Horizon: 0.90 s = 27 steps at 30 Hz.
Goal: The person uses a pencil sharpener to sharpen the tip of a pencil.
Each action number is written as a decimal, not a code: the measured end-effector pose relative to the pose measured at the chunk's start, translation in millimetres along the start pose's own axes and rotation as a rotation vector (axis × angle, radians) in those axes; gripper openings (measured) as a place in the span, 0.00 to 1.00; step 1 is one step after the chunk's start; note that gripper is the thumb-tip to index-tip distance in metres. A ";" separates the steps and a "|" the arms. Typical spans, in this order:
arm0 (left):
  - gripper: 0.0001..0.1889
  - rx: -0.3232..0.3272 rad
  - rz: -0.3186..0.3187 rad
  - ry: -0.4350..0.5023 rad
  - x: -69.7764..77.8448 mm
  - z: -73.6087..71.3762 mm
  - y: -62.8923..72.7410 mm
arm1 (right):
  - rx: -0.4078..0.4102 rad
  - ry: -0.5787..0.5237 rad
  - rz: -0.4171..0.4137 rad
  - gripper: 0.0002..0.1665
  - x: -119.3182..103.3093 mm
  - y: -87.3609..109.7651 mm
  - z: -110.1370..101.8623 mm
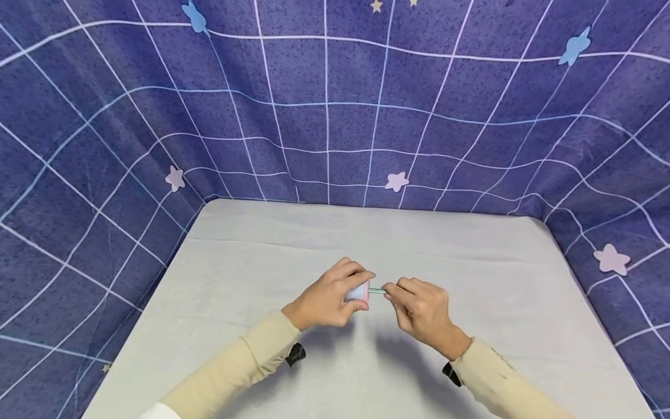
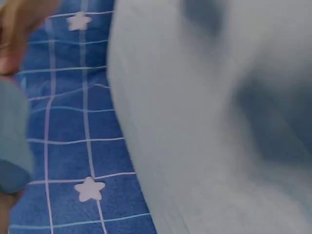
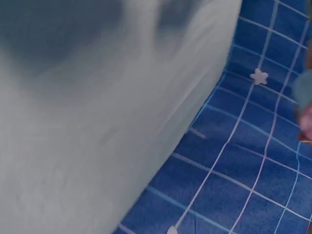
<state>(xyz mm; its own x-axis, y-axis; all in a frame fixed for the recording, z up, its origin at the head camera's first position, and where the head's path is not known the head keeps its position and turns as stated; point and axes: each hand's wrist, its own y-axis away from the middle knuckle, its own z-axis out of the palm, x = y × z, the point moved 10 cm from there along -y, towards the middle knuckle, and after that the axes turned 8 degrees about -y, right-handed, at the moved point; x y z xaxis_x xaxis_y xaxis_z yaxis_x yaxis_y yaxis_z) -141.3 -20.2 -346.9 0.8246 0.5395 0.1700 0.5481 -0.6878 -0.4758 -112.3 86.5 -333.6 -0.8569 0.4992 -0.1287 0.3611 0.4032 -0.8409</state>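
My left hand (image 1: 327, 297) grips a small light-blue, rounded thing with a pink end (image 1: 358, 292), fingers over its top and thumb below. A thin green rod (image 1: 377, 290) runs from the pink end to my right hand (image 1: 421, 308), which pinches it between thumb and fingers. Both hands are raised over the white surface, casting shadows on it. At the left edge of the left wrist view the light-blue body (image 2: 12, 131) shows blurred. Only a bit of its pink end (image 3: 307, 122) enters the right wrist view.
A white cloth-covered surface (image 1: 251, 262) lies under the hands. Purple-blue grid-patterned fabric (image 1: 298, 128) hangs around its back and sides, bearing pale stars (image 1: 396, 181) and blue stars (image 1: 574, 46). Dark wrist devices (image 1: 295, 354) sit below the beige sleeves (image 1: 262, 346).
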 end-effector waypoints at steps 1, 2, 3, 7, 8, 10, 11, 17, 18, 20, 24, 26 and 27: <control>0.24 0.038 0.045 -0.059 4.6 -0.8 1.6 | -0.048 -0.042 0.085 0.15 5.1 -0.5 2.5; 0.24 0.070 0.087 -0.126 8.9 -1.3 3.2 | -0.109 -0.110 0.194 0.13 12.2 0.2 6.6; 0.24 0.099 0.132 -0.202 13.8 -1.1 4.8 | -0.180 -0.200 0.333 0.11 21.3 3.0 12.5; 0.17 0.220 0.324 -0.493 34.6 3.6 14.2 | -0.439 -0.665 0.986 0.10 48.5 39.5 43.6; 0.17 0.254 0.371 -0.550 39.7 5.0 17.9 | -0.490 -0.760 1.131 0.11 49.8 50.9 50.1; 0.20 0.315 0.445 -0.621 47.7 8.7 26.5 | -0.596 -0.898 1.310 0.14 46.1 67.5 59.8; 0.21 0.334 0.469 -0.641 50.2 10.6 30.3 | -0.649 -0.931 1.349 0.14 43.7 72.6 62.7; 0.19 0.255 0.391 -0.583 41.5 14.9 29.6 | -0.684 -0.849 1.175 0.14 43.2 64.9 63.3; 0.19 0.226 0.358 -0.552 37.5 14.2 27.2 | -0.661 -0.773 1.091 0.12 44.1 59.2 60.9; 0.19 0.176 0.289 -0.475 28.2 12.2 23.2 | -0.598 -0.584 0.898 0.07 43.0 45.4 53.4; 0.24 0.056 0.145 -0.312 10.8 7.9 14.3 | -0.410 -0.182 0.498 0.04 29.5 21.9 34.4; 0.25 -0.035 0.060 -0.219 1.8 8.4 9.2 | -0.320 -0.046 0.327 0.03 19.3 16.0 27.6; 0.25 -0.084 0.014 -0.165 -2.3 8.9 6.6 | -0.287 0.007 0.253 0.03 14.6 14.7 25.6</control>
<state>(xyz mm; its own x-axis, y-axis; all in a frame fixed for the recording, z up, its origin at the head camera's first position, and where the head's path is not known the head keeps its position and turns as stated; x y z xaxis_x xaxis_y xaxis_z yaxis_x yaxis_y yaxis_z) -140.8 -21.7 -358.2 0.8018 0.5973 0.0165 0.5521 -0.7301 -0.4026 -128.9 80.1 -361.3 -0.7255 0.6151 -0.3086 0.6498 0.4647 -0.6015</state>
